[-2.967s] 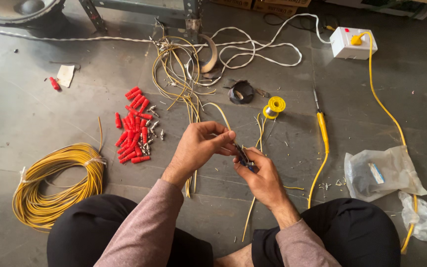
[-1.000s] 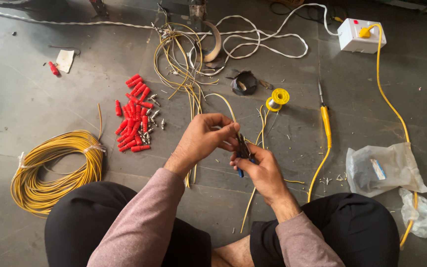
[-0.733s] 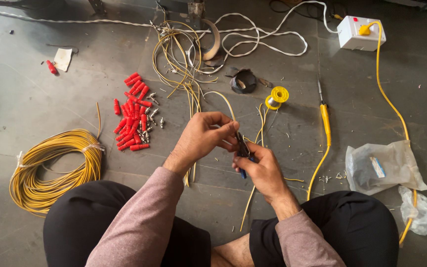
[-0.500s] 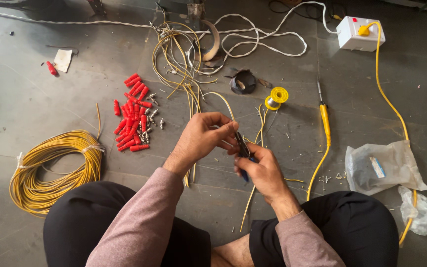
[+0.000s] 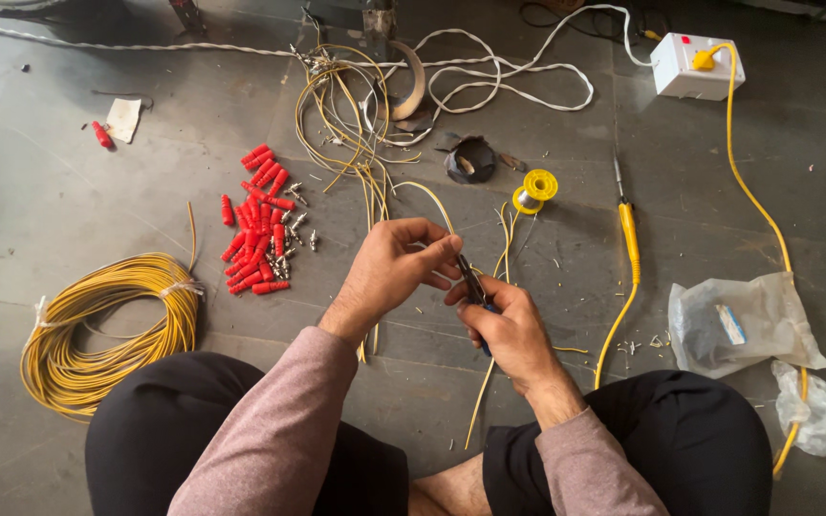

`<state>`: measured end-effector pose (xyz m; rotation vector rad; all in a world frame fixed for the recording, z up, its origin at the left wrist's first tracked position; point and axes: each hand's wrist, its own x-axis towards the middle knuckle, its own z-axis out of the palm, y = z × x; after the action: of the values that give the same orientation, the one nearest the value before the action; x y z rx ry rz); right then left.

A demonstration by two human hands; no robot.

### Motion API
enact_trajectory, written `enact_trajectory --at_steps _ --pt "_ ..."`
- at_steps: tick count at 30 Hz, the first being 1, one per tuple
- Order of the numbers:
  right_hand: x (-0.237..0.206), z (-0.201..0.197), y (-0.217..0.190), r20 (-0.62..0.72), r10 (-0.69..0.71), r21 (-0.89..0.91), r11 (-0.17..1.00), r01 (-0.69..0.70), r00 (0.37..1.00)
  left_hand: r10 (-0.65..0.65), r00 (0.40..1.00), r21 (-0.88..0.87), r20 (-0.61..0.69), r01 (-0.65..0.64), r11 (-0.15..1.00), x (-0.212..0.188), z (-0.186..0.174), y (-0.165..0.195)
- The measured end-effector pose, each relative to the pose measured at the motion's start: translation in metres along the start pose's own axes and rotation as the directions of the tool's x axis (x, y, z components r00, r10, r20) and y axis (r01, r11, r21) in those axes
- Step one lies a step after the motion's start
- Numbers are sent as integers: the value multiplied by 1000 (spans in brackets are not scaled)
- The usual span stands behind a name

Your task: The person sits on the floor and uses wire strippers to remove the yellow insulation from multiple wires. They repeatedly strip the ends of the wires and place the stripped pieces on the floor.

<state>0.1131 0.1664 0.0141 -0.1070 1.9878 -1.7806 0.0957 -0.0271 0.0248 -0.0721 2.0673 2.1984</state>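
Note:
I sit cross-legged on a grey floor. My left hand (image 5: 396,265) pinches the end of a thin yellow wire (image 5: 437,203) between thumb and fingers. My right hand (image 5: 507,330) is closed around a small dark hand tool (image 5: 471,280), pliers or a cutter, whose tip meets the wire right at my left fingertips. The two hands touch at the middle of the view, above my knees. More yellow wire (image 5: 482,401) trails down from under my right hand.
A coil of yellow wire (image 5: 107,325) lies at left, a pile of red plugs and small screws (image 5: 260,234) beside it. Farther off: tangled wires (image 5: 346,105), black tape roll (image 5: 470,159), yellow solder spool (image 5: 533,187), yellow soldering iron (image 5: 628,229), white socket box (image 5: 695,65), plastic bags (image 5: 748,325).
Both hands stay together on the wire and tool; the fingers shift slightly. The view has drifted a little, otherwise the floor items are unmoved.

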Motion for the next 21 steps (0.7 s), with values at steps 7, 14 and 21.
enact_trajectory --at_steps 7,14,21 --pt "4 2 2 4 -21 90 996 21 1000 18 1000 -89 -16 -19 996 0 2 2" --pt "4 1 5 3 -40 81 996 40 999 14 1000 -110 4 -14 994 0 0 3" --pt "2 1 3 -9 -50 53 997 50 999 13 1000 -60 -2 -13 998 0 1 1"
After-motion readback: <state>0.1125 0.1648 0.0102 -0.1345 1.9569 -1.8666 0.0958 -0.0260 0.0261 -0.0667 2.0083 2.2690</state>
